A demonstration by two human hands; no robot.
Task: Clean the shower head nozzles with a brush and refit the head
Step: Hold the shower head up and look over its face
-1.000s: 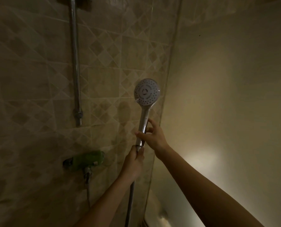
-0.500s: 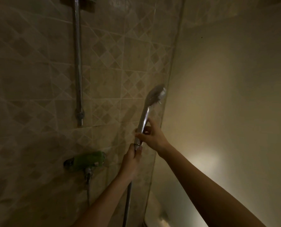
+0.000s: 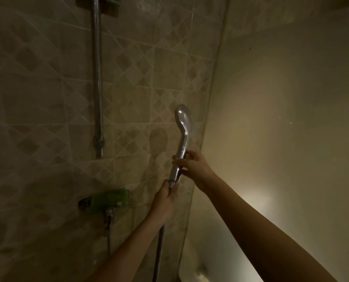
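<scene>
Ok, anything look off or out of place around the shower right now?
Nothing looks broken or spilled. The shower head is off the wall rail, its chrome back to the camera, so the nozzles are hidden. The right hand holds its handle, the left hand grips the hose joint. The green-wrapped mixer valve looks unusual; dim light hides why.

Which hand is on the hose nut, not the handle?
The left hand, the lower one, pinches the nut below the shower head; the right hand wraps the handle.

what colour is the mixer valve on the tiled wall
Green, on the mixer valve body; its fitting below looks chrome. Only the head view shows it.
</scene>
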